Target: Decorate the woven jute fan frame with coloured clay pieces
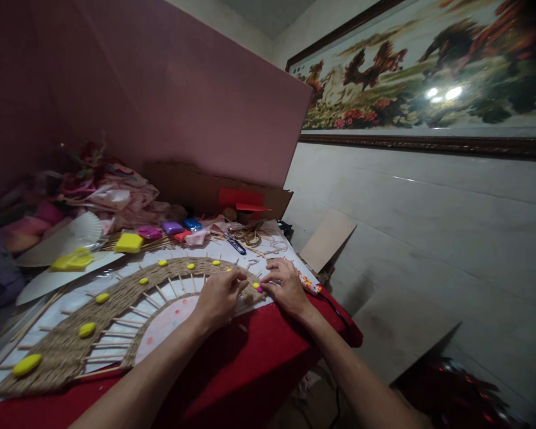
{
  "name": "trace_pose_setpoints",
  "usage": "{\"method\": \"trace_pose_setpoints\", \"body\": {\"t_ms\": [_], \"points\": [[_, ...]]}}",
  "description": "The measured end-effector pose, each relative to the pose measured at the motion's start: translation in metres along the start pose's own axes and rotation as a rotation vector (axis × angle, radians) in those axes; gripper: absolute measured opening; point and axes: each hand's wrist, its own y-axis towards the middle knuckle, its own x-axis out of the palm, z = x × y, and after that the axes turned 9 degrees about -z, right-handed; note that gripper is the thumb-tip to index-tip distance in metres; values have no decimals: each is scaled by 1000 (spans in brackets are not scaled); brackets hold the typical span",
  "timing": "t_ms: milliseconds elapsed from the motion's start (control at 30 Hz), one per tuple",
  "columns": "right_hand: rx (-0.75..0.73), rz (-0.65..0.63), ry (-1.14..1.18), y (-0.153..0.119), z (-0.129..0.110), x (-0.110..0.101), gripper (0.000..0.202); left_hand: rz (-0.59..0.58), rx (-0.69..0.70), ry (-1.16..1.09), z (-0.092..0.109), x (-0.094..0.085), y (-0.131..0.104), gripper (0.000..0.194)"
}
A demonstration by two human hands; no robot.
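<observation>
At the lower left of the frame, a woven fan-shaped arc point(67, 345) of tan cord over thin wooden sticks lies flat on a red tablecloth point(250, 357), studded with yellow clay pieces point(27, 364). Above it, at centre left, blocks of coloured clay point(128, 242) and scissors point(236, 244) rest near the table's back edge.

At frame centre, the left hand point(218, 295) lies palm down on the arc's right end, fingers loosely curled, pressing the weave and gripping nothing. Just beside it, the right hand point(286, 286) also rests flat, its fingertips pinching toward a small pink clay dot point(259, 289) on the weave; whether they actually hold it cannot be told.

Risk, as a judgement: heavy pressure may squash the soft dot or shift a stick and loosen the cord. The arc's end sits near the table edge, so a sideways push could slide it off.
</observation>
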Motion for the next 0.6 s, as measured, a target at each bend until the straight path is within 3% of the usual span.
{"method": "trace_pose_setpoints", "body": {"t_ms": [167, 400, 600], "points": [[-18, -27, 2, -2, 2, -2, 6, -14, 25, 60, -4, 2, 1, 12], [-61, -25, -112, -10, -4, -7, 18, -127, 167, 460, -5, 4, 1, 21], [-80, -73, -183, -15, -7, -7, 26, -189, 224, 624, 1, 4, -5, 22]]}}
